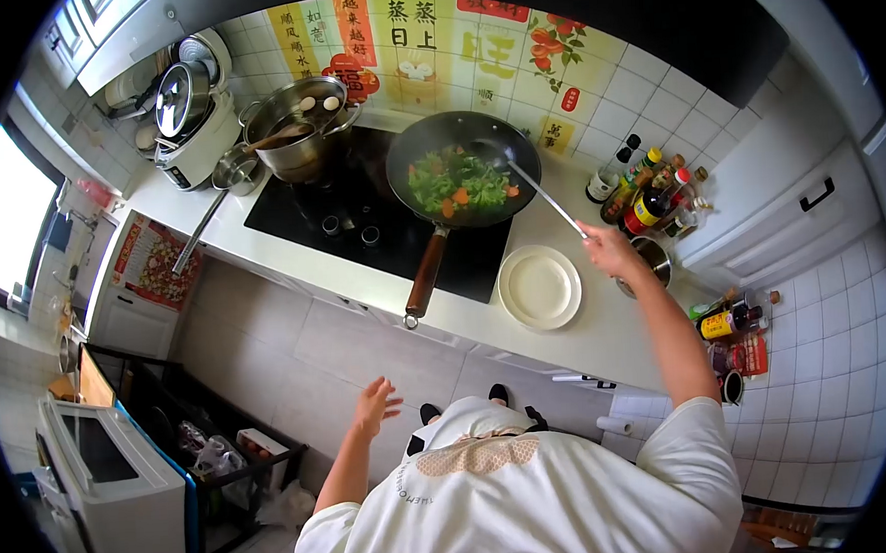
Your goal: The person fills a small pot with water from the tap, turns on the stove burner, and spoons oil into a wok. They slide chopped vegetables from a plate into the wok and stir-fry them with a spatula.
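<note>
My right hand (610, 252) is closed around the handle end of a long metal utensil (551, 201), whose far end reaches into the right side of a dark wok (411, 143). Green vegetables and orange slices (450, 184) lie in the wok, which sits on the black stove (361, 249) with its wooden handle (427, 273) pointing toward me. Below my right hand's left side, an off-white plate (540, 287) rests on the counter. My left hand (376, 406) hangs over the floor, fingers apart, holding nothing.
A steel pot (301, 156) with eggs and a wooden spoon stands at the back left of the stove, beside a small saucepan (238, 171). Sauce bottles (646, 206) and a metal bowl (652, 257) are at the right. A white appliance (113, 484) stands lower left.
</note>
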Demonstrator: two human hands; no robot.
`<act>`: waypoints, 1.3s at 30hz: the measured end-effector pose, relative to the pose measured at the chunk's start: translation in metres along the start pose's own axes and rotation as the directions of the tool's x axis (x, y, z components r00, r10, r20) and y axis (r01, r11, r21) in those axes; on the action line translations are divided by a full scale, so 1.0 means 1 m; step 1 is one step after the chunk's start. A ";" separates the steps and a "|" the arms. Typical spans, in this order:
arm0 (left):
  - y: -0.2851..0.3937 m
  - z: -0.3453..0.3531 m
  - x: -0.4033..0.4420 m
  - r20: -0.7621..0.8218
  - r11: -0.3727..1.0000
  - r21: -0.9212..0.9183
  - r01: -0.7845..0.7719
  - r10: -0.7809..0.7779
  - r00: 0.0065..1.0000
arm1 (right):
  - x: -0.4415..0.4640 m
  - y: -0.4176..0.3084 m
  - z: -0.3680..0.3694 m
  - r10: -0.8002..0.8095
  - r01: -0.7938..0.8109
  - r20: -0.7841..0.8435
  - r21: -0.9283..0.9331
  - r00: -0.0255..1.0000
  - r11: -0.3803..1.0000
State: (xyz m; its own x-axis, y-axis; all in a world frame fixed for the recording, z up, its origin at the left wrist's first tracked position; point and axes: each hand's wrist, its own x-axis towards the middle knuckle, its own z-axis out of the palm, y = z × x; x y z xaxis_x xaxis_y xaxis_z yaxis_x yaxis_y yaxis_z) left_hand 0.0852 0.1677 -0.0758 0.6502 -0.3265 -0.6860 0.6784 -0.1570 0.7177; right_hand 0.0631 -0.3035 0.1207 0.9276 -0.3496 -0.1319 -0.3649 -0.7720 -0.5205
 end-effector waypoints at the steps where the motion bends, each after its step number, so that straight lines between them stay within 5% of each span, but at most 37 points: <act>1: -0.018 -0.006 -0.002 -0.040 0.998 0.006 0.069 -0.069 0.997 | 0.000 0.002 -0.006 0.078 -0.078 -0.003 0.040 0.997 0.996; 4: -0.070 -0.023 -0.008 -0.130 0.979 0.018 0.205 -0.201 0.971 | 0.006 0.011 -0.002 0.185 -0.187 0.021 0.108 0.982 0.976; 9: -0.138 -0.052 -0.012 -0.236 0.941 -0.025 0.339 -0.335 0.912 | -0.004 -0.018 0.008 0.202 -0.359 0.357 0.456 0.912 0.815; 16: -0.157 -0.071 -0.009 -0.318 0.915 -0.082 0.396 -0.400 0.860 | -0.020 -0.039 0.015 0.098 -0.202 0.410 0.219 0.907 0.955; 18: -0.152 -0.071 -0.007 -0.334 0.924 -0.083 0.374 -0.379 0.863 | 0.002 -0.033 0.026 0.056 -0.083 0.241 0.104 0.969 0.991; 23: -0.139 -0.062 -0.009 -0.331 0.961 -0.098 0.258 -0.276 0.902 | 0.037 0.004 0.008 0.134 -0.152 0.095 0.222 0.986 0.963; 28: -0.158 -0.063 -0.018 -0.346 0.937 -0.094 0.336 -0.347 0.872 | 0.070 0.010 0.030 0.160 -0.160 0.012 0.183 0.987 0.970; 30: -0.168 -0.066 -0.019 -0.353 0.928 -0.091 0.362 -0.370 0.859 | 0.077 0.005 0.053 0.187 -0.324 0.280 0.600 0.942 0.731; 33: -0.168 -0.066 -0.023 -0.369 0.920 -0.141 0.366 -0.392 0.843 | 0.043 -0.012 0.039 0.052 -0.309 0.377 0.664 0.925 0.680; 39: -0.172 -0.068 -0.027 -0.377 0.917 -0.093 0.389 -0.394 0.838 | -0.009 -0.031 0.026 0.082 -0.254 0.408 0.387 0.909 0.887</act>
State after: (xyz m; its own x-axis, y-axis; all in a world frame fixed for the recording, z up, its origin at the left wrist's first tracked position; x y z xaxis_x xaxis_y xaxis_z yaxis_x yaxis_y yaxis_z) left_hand -0.0261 0.2668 -0.1891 0.4067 0.1391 -0.9029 0.9065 -0.1838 0.3800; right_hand 0.0677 -0.2626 0.1162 0.8460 -0.1646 -0.5072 -0.5281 -0.3904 -0.7541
